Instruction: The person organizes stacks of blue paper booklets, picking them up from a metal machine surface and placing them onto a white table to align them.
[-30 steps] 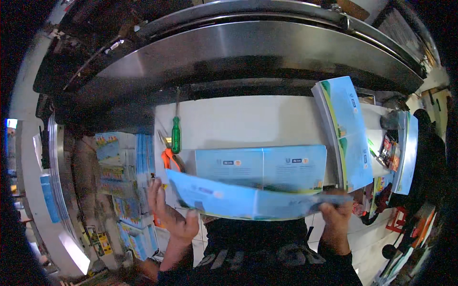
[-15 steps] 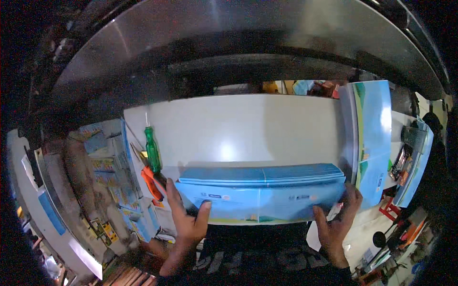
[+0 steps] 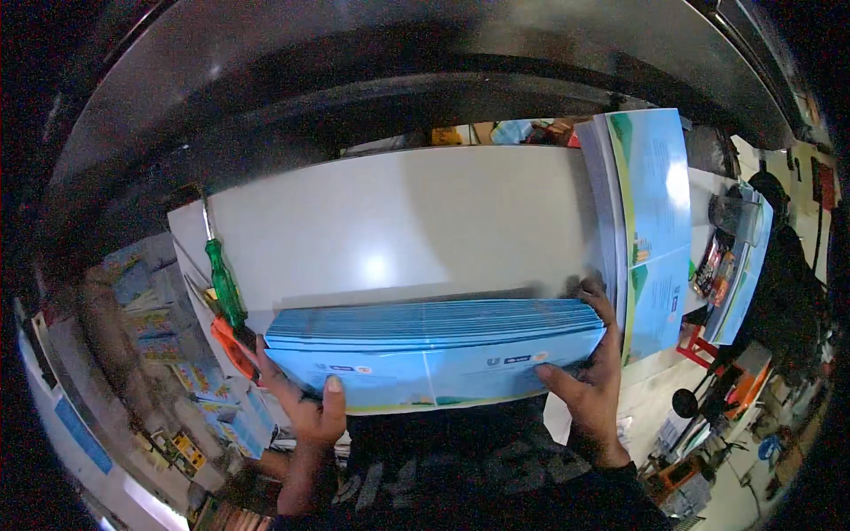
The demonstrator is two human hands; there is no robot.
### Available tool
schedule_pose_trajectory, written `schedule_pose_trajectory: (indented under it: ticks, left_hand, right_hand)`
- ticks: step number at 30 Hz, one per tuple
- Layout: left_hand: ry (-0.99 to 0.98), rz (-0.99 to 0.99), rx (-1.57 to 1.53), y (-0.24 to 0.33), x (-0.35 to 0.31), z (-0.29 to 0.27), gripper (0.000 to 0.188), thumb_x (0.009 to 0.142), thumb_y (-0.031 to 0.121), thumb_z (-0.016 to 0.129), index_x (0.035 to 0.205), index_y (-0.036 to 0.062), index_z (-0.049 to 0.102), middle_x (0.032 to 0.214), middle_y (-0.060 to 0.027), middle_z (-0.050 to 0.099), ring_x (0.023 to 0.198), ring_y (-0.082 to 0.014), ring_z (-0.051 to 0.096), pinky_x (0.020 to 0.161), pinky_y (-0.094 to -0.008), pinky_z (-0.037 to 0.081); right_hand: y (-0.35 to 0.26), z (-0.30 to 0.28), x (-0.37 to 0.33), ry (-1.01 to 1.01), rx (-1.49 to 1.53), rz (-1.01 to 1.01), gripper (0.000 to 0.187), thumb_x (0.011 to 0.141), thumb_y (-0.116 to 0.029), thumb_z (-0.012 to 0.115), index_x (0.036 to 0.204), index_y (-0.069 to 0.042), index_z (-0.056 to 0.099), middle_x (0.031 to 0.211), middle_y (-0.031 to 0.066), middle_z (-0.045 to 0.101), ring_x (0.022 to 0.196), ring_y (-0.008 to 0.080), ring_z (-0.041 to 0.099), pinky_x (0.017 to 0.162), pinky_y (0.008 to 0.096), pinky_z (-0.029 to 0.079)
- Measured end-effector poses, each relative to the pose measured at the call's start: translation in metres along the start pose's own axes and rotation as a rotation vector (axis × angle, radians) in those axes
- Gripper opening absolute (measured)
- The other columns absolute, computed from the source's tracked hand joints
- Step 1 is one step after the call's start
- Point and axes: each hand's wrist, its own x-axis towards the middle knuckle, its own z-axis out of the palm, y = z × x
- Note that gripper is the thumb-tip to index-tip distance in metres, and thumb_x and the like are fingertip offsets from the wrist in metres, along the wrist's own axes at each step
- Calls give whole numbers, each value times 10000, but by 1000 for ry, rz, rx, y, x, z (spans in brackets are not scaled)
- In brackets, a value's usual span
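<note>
At the white table [image 3: 496, 221], left hand [image 3: 313, 421] and right hand [image 3: 597, 404] pinch a blue stack [image 3: 434, 363] at both ends.

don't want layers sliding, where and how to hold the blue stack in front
The blue stack is probably best held by its two short ends, from left and right, thumbs on the near face, as the left hand and right hand do: it is long, and its stepped layers might slide.
</note>
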Motion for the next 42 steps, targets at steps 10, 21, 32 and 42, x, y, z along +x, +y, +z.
schedule_pose_trajectory:
  ticks: [10, 21, 32, 42]
  left_hand:
    - [13, -191, -397, 17, 5, -29, 858, 732, 280, 794, 1402, 16, 328, 1266, -101, 486, 1142, -209, 501, 993, -341, 384]
    - [11, 181, -618, 20, 8, -20, 1052, 618, 60, 805, 1478, 79, 200, 1437, -174, 373, 1316, -281, 397, 1086, -436, 343]
    - [16, 311, -744, 2, 8, -11, 970, 633, 45, 804, 1418, 90, 235, 1402, -156, 402, 1311, -276, 396, 1089, -444, 338]
    - [111, 278, -620, 6, 3, -7, 819, 620, 21, 790, 1290, 58, 322, 1343, -159, 454, 1207, -264, 495, 1017, -418, 423]
  right_hand:
    - [24, -8, -15, -12, 383, -160, 931, 616, -101, 881, 1368, -57, 334, 1224, 203, 560, 1127, 291, 566, 960, 416, 460]
    - [18, -7, 4, -161, 255, -516, 1002, 647, -81, 821, 1475, -35, 257, 1477, 195, 358, 1356, 303, 368, 1123, 416, 288]
    - [26, 2, -1, -102, 271, -474, 1028, 642, -40, 821, 1480, -23, 226, 1483, 165, 346, 1335, 264, 387, 1116, 399, 300]
    - [44, 7, -21, 451, -272, -897, 923, 680, -194, 831, 1428, -23, 319, 1418, 217, 356, 1318, 327, 367, 1088, 466, 312]
